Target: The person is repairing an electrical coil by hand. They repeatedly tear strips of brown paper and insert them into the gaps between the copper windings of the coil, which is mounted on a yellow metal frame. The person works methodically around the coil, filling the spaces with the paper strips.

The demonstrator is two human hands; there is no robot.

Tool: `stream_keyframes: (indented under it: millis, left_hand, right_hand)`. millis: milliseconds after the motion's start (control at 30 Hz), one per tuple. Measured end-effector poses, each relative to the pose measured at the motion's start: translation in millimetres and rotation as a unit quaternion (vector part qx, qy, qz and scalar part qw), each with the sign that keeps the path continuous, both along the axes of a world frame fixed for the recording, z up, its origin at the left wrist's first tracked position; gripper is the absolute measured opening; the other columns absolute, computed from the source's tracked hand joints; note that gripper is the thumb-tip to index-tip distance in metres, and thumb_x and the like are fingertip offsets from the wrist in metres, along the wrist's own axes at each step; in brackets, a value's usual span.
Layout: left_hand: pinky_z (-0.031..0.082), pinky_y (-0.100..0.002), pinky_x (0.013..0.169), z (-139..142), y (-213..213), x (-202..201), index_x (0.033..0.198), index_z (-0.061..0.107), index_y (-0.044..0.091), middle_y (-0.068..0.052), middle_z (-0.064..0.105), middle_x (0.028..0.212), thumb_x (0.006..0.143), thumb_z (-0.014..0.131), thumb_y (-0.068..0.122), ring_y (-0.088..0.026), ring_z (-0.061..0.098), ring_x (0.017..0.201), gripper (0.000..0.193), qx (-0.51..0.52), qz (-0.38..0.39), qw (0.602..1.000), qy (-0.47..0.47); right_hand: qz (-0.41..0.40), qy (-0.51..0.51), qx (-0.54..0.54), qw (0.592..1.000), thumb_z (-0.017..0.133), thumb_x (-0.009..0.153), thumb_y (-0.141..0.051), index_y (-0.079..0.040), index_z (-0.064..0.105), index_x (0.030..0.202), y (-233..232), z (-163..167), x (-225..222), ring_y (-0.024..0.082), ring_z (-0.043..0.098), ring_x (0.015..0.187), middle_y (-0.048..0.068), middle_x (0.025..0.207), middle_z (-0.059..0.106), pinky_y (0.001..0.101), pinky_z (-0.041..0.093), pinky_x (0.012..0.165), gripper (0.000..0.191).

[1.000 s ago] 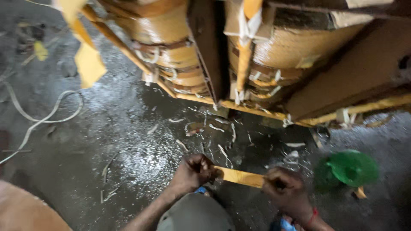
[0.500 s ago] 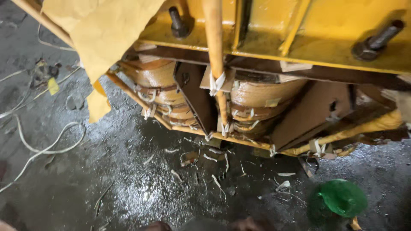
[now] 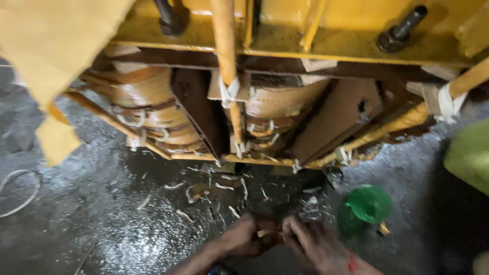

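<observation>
Low at six o'clock, the left hand [image 3: 243, 239] and right hand [image 3: 313, 243] meet, each grip closed on a short tan strip [image 3: 268, 233] between them, above the littered floor [image 3: 127, 224].

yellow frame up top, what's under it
Under the yellow frame sit two paper-wrapped coils, with dark boards between them. Their inner windings are covered.

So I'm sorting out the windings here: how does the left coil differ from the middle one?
The left coil shows more of its rounded side, with several bands wrapped across it; the middle coil is partly hidden behind a yellow tube that runs down its front. The left coil sits below a hanging yellow sheet; the middle one does not. Both are brown, paper-wrapped and tied with white tape under the yellow frame.
</observation>
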State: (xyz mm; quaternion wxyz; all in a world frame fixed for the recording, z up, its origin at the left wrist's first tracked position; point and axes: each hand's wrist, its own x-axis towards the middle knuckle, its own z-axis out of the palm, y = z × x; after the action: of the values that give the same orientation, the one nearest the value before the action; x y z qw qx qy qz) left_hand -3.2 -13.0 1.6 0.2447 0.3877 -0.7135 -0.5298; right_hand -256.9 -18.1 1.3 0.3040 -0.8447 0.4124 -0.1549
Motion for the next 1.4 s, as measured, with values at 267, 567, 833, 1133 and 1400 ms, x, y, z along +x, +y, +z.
stream_keyframes:
  millis: [267,567,833,1133,1400]
  left_hand:
    - [0.061,-0.033,0.086,-87,12,-18,0.113,0.079,0.009,-0.010,0.082,0.111,0.084,0.067,0.005,-0.023,0.077,0.101,0.031,0.173,-0.072,0.976,0.113]
    - [0.059,-0.043,0.099,-54,-15,8,0.134,0.063,0.005,-0.014,0.077,0.124,0.059,0.059,-0.009,-0.030,0.073,0.119,0.077,0.158,-0.011,0.974,0.163]
    - [0.056,-0.040,0.074,-59,13,-103,0.103,0.074,0.000,-0.016,0.073,0.081,0.092,0.076,0.016,-0.023,0.064,0.078,0.019,0.218,-0.139,0.965,-0.034]
    - [0.052,-0.032,0.075,-65,2,-110,0.108,0.078,0.008,-0.003,0.077,0.090,0.088,0.074,0.020,-0.013,0.065,0.084,0.024,0.431,0.200,0.874,0.098]
    - [0.055,-0.030,0.082,-77,2,-105,0.100,0.078,0.002,0.002,0.067,0.102,0.089,0.079,0.014,-0.012,0.063,0.095,0.017,0.253,0.251,0.913,0.199]
  right_hand:
    - [-0.056,-0.078,0.180,0.979,0.074,0.081,-0.003,-0.008,0.054,0.102,-1,9,-45,0.023,0.069,0.076,0.008,0.086,0.066,0.0371,0.057,0.065,0.030]
    - [-0.026,-0.109,0.289,0.951,0.073,0.088,-0.004,-0.009,0.054,0.106,-12,34,-79,0.012,0.074,0.073,0.004,0.087,0.066,0.0283,0.059,0.057,0.026]
    - [-0.048,-0.055,0.377,0.923,0.071,0.095,-0.009,-0.006,0.051,0.108,7,21,-97,0.014,0.076,0.077,0.005,0.088,0.078,0.0331,0.058,0.062,0.025]
    - [-0.333,0.281,-0.102,0.894,0.089,0.059,-0.047,-0.019,0.070,0.128,-32,-44,-176,0.047,0.031,0.141,0.027,0.155,0.024,0.0659,0.033,0.107,0.077]
    - [-0.319,0.159,-0.120,0.927,0.088,0.054,-0.032,-0.018,0.074,0.105,-40,-77,-186,0.043,0.031,0.154,0.018,0.169,0.022,0.0688,0.039,0.120,0.054]
